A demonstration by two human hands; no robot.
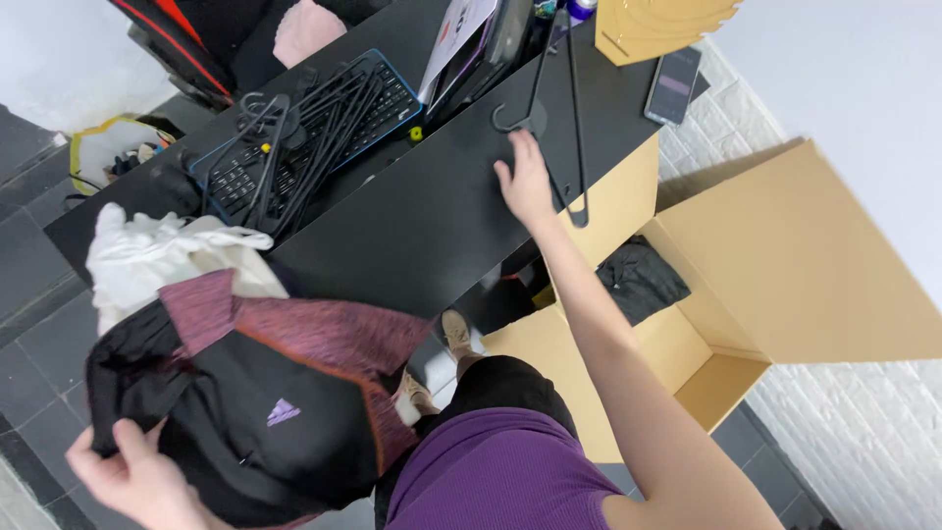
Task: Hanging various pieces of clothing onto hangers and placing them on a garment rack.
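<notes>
Black hanger (561,108) lies on the black desk (412,226) and is touched by the right hand (525,182), fingers spread, probably not yet gripped. A black and maroon jacket (265,393) is held bunched in the left hand (132,476), unhung. More hangers (304,137) are piled on the keyboard (392,98); one dark garment (640,280) lies in the cardboard box (785,265).

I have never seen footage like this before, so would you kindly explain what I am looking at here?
This is one picture from a camera worn on a person's head, looking down at their own two bare hands. The left hand grips a black and maroon sports garment, with white clothing bunched behind it. The right hand reaches across a black desk and rests at a black hanger. More hangers are piled on a keyboard, and a phone lies further right. Beside the desk stands an open cardboard box with a dark garment inside.
</notes>
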